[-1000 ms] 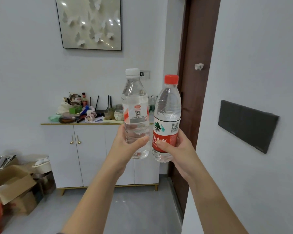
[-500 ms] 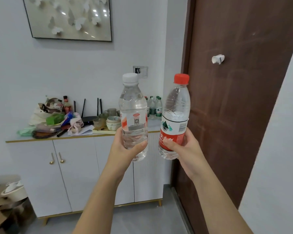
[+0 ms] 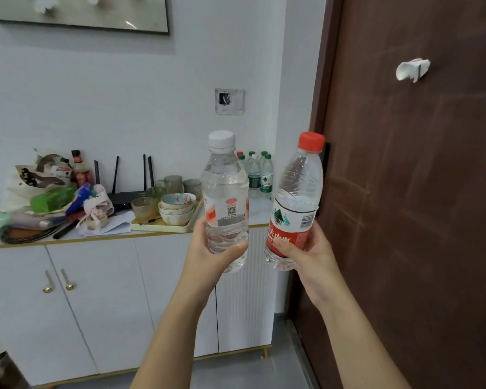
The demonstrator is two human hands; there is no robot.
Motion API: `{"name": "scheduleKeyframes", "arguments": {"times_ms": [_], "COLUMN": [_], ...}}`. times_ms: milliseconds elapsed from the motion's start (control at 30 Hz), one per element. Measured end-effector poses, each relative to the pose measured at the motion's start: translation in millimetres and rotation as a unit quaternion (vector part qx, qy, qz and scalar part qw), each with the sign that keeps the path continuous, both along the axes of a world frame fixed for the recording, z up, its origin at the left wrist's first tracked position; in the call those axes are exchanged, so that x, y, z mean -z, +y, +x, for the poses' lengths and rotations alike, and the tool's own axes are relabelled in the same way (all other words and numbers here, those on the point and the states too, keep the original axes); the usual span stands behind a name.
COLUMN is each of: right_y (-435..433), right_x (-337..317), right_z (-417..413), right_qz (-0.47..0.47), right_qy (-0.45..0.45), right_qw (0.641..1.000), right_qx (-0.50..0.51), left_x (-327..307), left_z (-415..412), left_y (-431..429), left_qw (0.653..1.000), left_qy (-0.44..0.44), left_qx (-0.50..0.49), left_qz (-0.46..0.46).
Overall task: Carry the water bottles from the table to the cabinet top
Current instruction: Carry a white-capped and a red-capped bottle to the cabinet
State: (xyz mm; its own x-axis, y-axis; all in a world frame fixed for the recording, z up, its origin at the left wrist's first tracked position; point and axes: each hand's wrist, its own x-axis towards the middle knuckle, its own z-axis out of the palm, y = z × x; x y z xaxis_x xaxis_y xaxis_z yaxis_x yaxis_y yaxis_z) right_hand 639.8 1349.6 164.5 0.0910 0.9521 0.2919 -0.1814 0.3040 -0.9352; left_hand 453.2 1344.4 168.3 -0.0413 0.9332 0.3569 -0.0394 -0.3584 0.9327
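Water bottles, clear plastic: white-cap bottle (image 3: pixel 225 178) in L hand (image 3: pixel 205 256), red-cap bottle (image 3: pixel 298 192) in R hand (image 3: pixel 314 256), fingers (image 3: pixel 285 244) curled round each. White cabinet top (image 3: pixel 259 212) near; neither down yet.

Wall stuff first: framed pic (image 3: pixel 76 12) up top left, only its lower part in shot, and a clear-covered switch plate (image 3: pixel 229 101) further right. Brown door (image 3: pixel 418 220) fills the right side w/ a white plastic hook (image 3: pixel 412 69) stuck on it. Clutter pile on the left: patterned bag (image 3: pixel 31 178), dark-capped sauce bottle (image 3: pixel 79 172) standing behind a green packet (image 3: pixel 52 199), loose paper (image 3: pixel 119 220) in front. Black router (image 3: pixel 124 199) w/ 4 antennas sits against the wall, btw the pile and a cream tray (image 3: pixel 163 228). Tray holds stacked bowls (image 3: pixel 177 210) plus glass cups (image 3: pixel 173 183) behind them. Grey floor (image 3: pixel 250 369) at the bottom.
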Motion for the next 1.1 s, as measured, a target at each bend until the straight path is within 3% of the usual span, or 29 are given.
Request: {"name": "scheduleKeyframes", "arguments": {"times_ms": [467, 900, 1100], "right_y": [235, 375, 456], "right_x": [3, 62, 90], "right_z": [60, 88, 86], "right_qz": [0.013, -0.046, -0.063], "right_qy": [0.004, -0.019, -0.071], "right_qw": [1.000, 0.999, 0.994], "right_qx": [-0.004, 0.018, 0.048], "left_x": [1, 56, 88], "left_z": [66, 94, 93], "left_y": [216, 364, 452], "left_qw": [1.000, 0.998, 0.994], "left_qy": [-0.006, 0.015, 0.027], "left_qx": [-0.017, -0.020, -0.012], "left_qz": [0.004, -0.064, -0.108]}}
